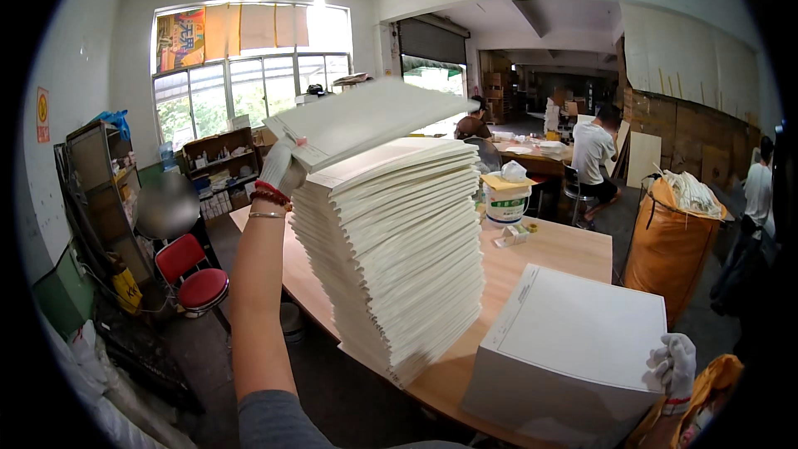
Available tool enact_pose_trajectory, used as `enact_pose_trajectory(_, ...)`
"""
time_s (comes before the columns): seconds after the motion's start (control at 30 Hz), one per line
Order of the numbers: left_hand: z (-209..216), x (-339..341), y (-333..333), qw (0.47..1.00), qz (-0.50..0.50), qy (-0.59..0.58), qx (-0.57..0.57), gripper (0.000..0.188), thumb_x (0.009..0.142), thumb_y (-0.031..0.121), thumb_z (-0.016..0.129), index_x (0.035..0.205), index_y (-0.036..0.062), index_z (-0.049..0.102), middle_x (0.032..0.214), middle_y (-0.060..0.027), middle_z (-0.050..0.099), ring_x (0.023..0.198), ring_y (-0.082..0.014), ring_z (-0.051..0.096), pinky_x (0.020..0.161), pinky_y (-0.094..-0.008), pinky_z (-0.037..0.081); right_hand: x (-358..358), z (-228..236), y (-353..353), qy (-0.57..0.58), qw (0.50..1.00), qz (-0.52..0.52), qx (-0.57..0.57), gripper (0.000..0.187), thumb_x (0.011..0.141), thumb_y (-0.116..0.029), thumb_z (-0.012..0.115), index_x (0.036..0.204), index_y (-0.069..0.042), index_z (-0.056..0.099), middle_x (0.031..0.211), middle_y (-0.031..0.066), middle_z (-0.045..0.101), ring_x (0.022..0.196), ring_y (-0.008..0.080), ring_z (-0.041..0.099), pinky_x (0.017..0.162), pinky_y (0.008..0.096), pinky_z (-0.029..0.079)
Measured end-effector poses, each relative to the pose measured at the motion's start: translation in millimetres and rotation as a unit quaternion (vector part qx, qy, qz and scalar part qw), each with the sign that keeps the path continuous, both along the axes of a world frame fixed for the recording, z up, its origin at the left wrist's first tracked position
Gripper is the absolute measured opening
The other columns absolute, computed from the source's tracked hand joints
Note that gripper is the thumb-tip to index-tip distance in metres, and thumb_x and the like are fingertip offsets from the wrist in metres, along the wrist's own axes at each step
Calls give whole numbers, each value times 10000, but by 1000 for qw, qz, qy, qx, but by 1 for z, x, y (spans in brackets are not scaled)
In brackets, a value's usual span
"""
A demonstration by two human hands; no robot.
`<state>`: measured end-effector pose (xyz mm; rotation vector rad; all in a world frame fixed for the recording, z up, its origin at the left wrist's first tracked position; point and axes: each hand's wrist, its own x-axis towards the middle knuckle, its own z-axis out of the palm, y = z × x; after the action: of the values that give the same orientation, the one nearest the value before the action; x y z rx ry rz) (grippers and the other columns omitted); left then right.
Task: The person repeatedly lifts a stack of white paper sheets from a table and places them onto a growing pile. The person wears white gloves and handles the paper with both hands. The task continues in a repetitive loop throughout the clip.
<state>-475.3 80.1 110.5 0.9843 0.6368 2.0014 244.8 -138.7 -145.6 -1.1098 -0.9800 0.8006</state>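
A tall stack of white sheets [407, 241] with wavy, uneven edges rises from the wooden table in front of me. Over its top, a white sheet bundle [374, 120] is tilted up, its near left corner gripped by my gloved left hand [284, 165]. A red beaded bracelet and a metal bangle circle that wrist. To the right sits a lower, neat stack of white sheets [582, 328] with a thin printed border on top. My gloved right hand [675, 366] is beside its right edge, fingers curled; what they hold, if anything, is hidden.
On the table [573, 241] behind the stacks are a white bucket [505, 199] and tape rolls [512, 235]. A red stool [204, 289] is at left. An orange sack [672, 241] stands at right. Past it, a person in a white shirt [594, 150] sits at another table.
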Motion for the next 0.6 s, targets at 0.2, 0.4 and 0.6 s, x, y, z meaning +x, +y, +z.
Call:
enact_pose_trajectory(0.2, -15, -39, 35, 988, 34, 91, -122, 158, 939, 87, 575, 1072, 7, 545, 1020, -115, 587, 898, -239, 612, 853, -345, 550, -7, 6, -5, -7, 1000, -14, -5, 328, 987, -304, 530, 1005, 22, 554, 648, 110, 610, 392, 96, 497, 332, 196, 348)
enact_pose_trajectory(0.4, -29, 5, -42, 935, 240, 250, -71, 547, 951, 255, 595, 1375, 11, 350, 1344, -199, 478, 1180, -331, 517, 975, -381, 437, -12, 2, -11, -34, 998, -55, 23, 278, 1006, -282, 510, 1018, -13, 577, 724, 71, 607, 444, 65, 485, 360, 173, 337)
enact_pose_trajectory(0.6, -99, 191, -105, 730, 122, 599, 306, 563, 839, 110, 649, 1340, 43, 402, 1272, -151, 504, 1121, -311, 511, 930, -368, 442, -5, -45, -52, -45, 982, -132, 126, 250, 1024, -199, 486, 1092, 13, 600, 839, -6, 550, 669, 35, 480, 553, 180, 383)
